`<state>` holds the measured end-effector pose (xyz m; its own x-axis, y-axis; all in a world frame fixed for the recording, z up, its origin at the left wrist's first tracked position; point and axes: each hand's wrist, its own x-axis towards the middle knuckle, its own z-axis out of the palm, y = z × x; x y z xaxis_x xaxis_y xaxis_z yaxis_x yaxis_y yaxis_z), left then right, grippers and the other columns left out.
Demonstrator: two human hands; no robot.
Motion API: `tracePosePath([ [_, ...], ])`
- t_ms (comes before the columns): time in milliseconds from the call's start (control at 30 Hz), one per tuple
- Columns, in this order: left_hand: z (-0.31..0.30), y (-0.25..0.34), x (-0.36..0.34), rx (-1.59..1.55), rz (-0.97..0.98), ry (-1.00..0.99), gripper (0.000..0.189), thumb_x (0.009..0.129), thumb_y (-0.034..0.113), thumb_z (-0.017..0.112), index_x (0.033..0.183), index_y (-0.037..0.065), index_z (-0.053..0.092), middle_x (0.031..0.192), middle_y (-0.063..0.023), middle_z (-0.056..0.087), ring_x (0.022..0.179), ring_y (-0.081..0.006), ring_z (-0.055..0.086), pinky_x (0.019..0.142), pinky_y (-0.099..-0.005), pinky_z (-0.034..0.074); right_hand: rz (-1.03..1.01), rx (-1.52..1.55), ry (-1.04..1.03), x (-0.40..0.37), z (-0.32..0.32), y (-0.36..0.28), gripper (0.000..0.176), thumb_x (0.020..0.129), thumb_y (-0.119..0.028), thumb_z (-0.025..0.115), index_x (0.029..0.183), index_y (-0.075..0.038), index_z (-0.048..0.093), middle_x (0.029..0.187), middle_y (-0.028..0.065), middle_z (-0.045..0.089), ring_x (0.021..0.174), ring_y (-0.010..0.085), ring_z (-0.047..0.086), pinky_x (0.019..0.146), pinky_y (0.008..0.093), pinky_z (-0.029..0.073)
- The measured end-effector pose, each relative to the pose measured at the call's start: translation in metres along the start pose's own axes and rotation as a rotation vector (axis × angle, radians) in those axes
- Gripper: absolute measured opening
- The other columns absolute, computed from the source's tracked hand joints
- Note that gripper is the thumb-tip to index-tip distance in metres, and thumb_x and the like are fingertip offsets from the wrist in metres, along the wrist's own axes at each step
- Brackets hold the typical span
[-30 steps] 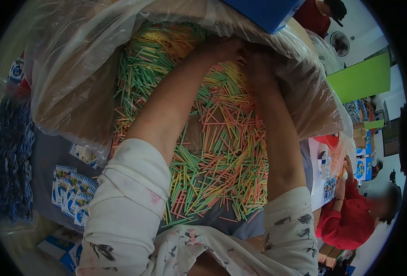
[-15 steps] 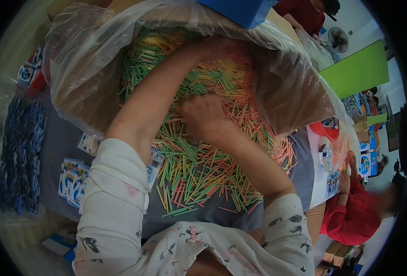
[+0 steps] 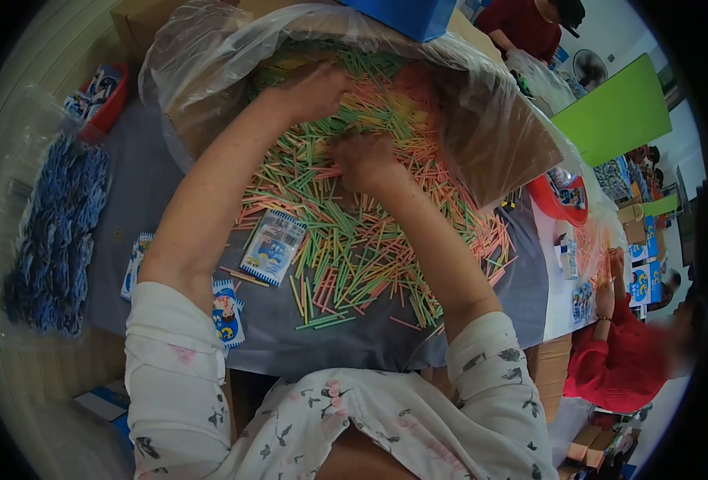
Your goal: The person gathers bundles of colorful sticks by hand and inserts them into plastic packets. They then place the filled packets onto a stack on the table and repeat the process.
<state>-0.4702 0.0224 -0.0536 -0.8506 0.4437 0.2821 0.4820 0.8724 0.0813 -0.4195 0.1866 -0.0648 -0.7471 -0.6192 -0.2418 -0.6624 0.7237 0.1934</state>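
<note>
A heap of thin pink, green and yellow sticks [image 3: 354, 248] spills from an open cardboard box [image 3: 490, 152] lined with clear plastic onto the grey-covered table. At the back of the heap is my left hand [image 3: 318, 90], its fingers curled down and anything in them hidden. Closer to me, my right hand [image 3: 364, 162] is bent over the sticks, its fingertips blurred and out of sight. A blue-and-white printed packet [image 3: 272, 246] lies at the heap's left edge. More packets [image 3: 228, 314] are beside my left forearm.
A clear bag of blue packet strips [image 3: 58, 232] lies at left, below a red basin [image 3: 110, 100]. A blue bin [image 3: 406, 16] stands behind the box. Another red basin [image 3: 560, 200] is at right, near a co-worker in red [image 3: 618, 360].
My left hand has moved left and towards me from the box's far right side. My right hand has shifted slightly right. The view has shifted, and the printed packet is more fully visible.
</note>
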Motion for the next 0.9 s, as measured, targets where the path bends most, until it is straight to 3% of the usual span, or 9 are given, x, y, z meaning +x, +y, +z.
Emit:
tracePosePath([
  [133, -0.010, 0.017, -0.039, -0.014, -0.073, 0.058, 0.026, 0.081, 0.006, 0.057, 0.105, 0.004, 0.066, 0.099, -0.0182, 0.062, 0.102, -0.0364, 0.058, 0.090, -0.0452, 0.047, -0.091, 0.141, 0.091, -0.018, -0.001, 0.020, 0.058, 0.068, -0.016, 0.075, 0.123, -0.009, 0.060, 0.116, 0.0144, 0.061, 0.109, 0.0352, 0.060, 0.088, 0.0498, 0.047],
  [233, -0.028, 0.032, -0.058, 0.043, -0.048, 0.038, 0.017, 0.078, 0.002, 0.055, 0.088, 0.002, 0.069, 0.093, -0.0204, 0.065, 0.089, -0.0374, 0.064, 0.079, -0.0477, 0.052, -0.363, 0.476, 0.374, -0.012, 0.013, 0.056, 0.044, 0.071, -0.017, 0.075, 0.111, -0.004, 0.064, 0.115, 0.0200, 0.062, 0.109, 0.0371, 0.060, 0.091, 0.0508, 0.046],
  [300, -0.030, 0.035, -0.065, 0.055, -0.056, -0.030, 0.017, 0.074, 0.000, 0.057, 0.086, 0.000, 0.069, 0.092, -0.0217, 0.065, 0.086, -0.0381, 0.065, 0.079, -0.0471, 0.053, -0.267, 0.622, 0.738, -0.004, 0.014, 0.083, 0.037, 0.074, -0.015, 0.072, 0.107, -0.001, 0.064, 0.107, 0.0228, 0.063, 0.105, 0.0397, 0.060, 0.089, 0.0462, 0.048],
  [433, -0.024, 0.040, -0.064, 0.030, -0.030, -0.027, 0.016, 0.070, -0.003, 0.058, 0.083, -0.003, 0.068, 0.091, -0.0229, 0.064, 0.089, -0.0387, 0.064, 0.080, -0.0466, 0.053, 0.076, 0.281, 0.631, 0.049, 0.029, 0.154, 0.029, 0.083, -0.005, 0.061, 0.111, -0.002, 0.064, 0.104, 0.0165, 0.064, 0.097, 0.0344, 0.061, 0.084, 0.0412, 0.050],
  [533, -0.008, 0.042, -0.045, 0.036, -0.004, 0.002, 0.015, 0.068, -0.004, 0.059, 0.079, -0.002, 0.069, 0.093, -0.0222, 0.064, 0.100, -0.0363, 0.061, 0.082, -0.0463, 0.052, -0.104, 0.813, 0.981, 0.088, 0.040, 0.171, 0.013, 0.075, -0.006, 0.066, 0.088, -0.003, 0.066, 0.087, 0.0174, 0.064, 0.086, 0.0337, 0.063, 0.080, 0.0391, 0.050],
  [633, 0.013, 0.040, -0.015, 0.086, 0.076, 0.087, 0.017, 0.074, -0.002, 0.056, 0.087, 0.001, 0.067, 0.095, -0.0150, 0.063, 0.110, -0.0325, 0.057, 0.095, -0.0420, 0.049, 0.195, 1.707, 0.573, 0.107, 0.029, 0.181, 0.005, 0.078, -0.010, 0.065, 0.083, -0.010, 0.065, 0.091, 0.0129, 0.063, 0.093, 0.0284, 0.061, 0.084, 0.0358, 0.046],
  [733, 0.031, 0.036, 0.026, 0.024, 0.193, 0.196, 0.026, 0.077, -0.001, 0.055, 0.100, 0.001, 0.068, 0.110, -0.0162, 0.064, 0.119, -0.0315, 0.053, 0.105, -0.0401, 0.041, -0.047, 0.708, 0.575, 0.139, 0.052, 0.213, 0.021, 0.094, -0.023, 0.048, 0.094, -0.009, 0.065, 0.099, 0.0104, 0.063, 0.093, 0.0234, 0.060, 0.084, 0.0356, 0.048],
  [800, 0.038, 0.037, 0.051, 0.001, 0.132, 0.146, 0.037, 0.084, 0.002, 0.051, 0.119, 0.002, 0.063, 0.131, -0.0165, 0.056, 0.129, -0.0290, 0.046, 0.111, -0.0388, 0.035, 0.150, 0.295, 0.448, 0.083, -0.002, 0.167, 0.026, 0.090, -0.029, 0.054, 0.101, -0.008, 0.065, 0.110, 0.0144, 0.064, 0.103, 0.0294, 0.060, 0.092, 0.0404, 0.045],
  [900, 0.054, 0.023, 0.091, -0.064, 0.048, -0.017, 0.040, 0.093, 0.011, 0.046, 0.132, 0.008, 0.055, 0.143, -0.0124, 0.047, 0.135, -0.0276, 0.041, 0.111, -0.0384, 0.033, 0.157, 0.189, 0.715, 0.105, 0.024, 0.174, 0.034, 0.087, -0.032, 0.059, 0.112, -0.009, 0.065, 0.121, 0.0172, 0.061, 0.116, 0.0340, 0.056, 0.097, 0.0459, 0.043],
])
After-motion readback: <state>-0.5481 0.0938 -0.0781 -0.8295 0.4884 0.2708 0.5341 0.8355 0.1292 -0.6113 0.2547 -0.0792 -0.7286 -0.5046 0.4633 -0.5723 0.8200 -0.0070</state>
